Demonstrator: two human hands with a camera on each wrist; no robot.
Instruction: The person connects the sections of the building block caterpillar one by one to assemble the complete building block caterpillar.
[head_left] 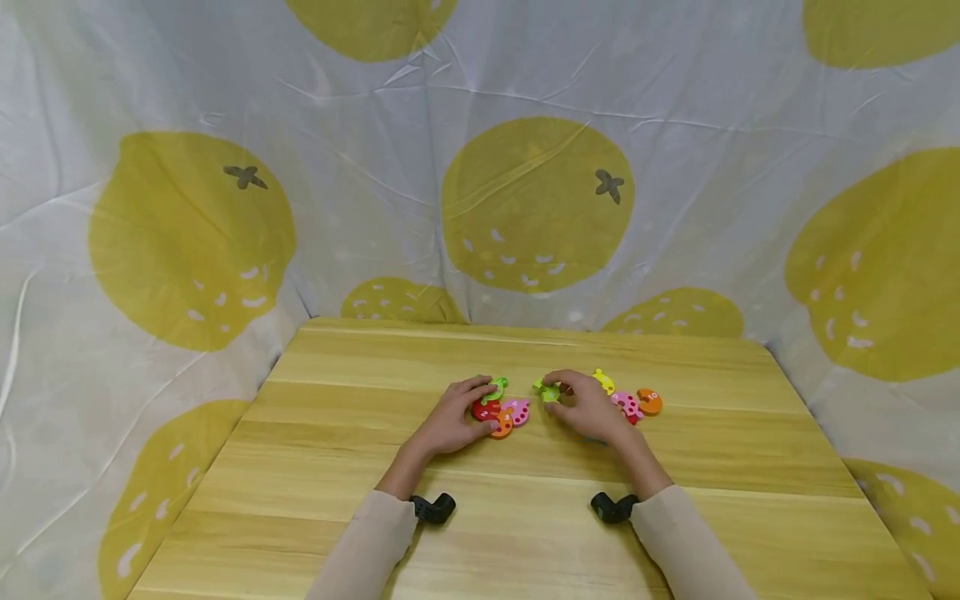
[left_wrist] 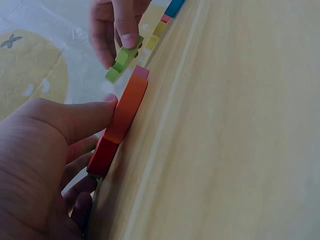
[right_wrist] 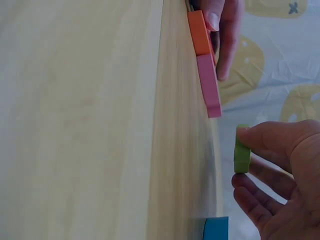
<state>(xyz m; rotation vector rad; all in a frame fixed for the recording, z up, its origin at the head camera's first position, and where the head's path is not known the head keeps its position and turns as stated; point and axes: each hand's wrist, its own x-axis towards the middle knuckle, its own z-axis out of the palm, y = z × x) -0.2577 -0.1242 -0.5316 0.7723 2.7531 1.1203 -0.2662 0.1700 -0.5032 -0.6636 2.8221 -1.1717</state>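
Note:
My left hand [head_left: 450,421] holds a cluster of joined puzzle pieces on the table, its thumb against the orange piece [head_left: 501,427] marked 3 and its fingertips at a green piece [head_left: 496,388]. Between these sit a red piece [head_left: 486,410] marked 2 and a pink spotted piece [head_left: 517,412] at the cluster's right end. To the right, my right hand [head_left: 588,408] pinches another green piece [right_wrist: 242,150] between thumb and fingers. In the right wrist view it is raised off the table, apart from the pink piece [right_wrist: 209,86].
Beyond my right hand lie a yellow piece [head_left: 603,382], a pink spotted piece [head_left: 627,406] and an orange piece [head_left: 650,402] marked 10. A blue piece [right_wrist: 216,229] lies close under that hand. Lemon-patterned cloth [head_left: 420,167] hangs behind the wooden table [head_left: 510,525].

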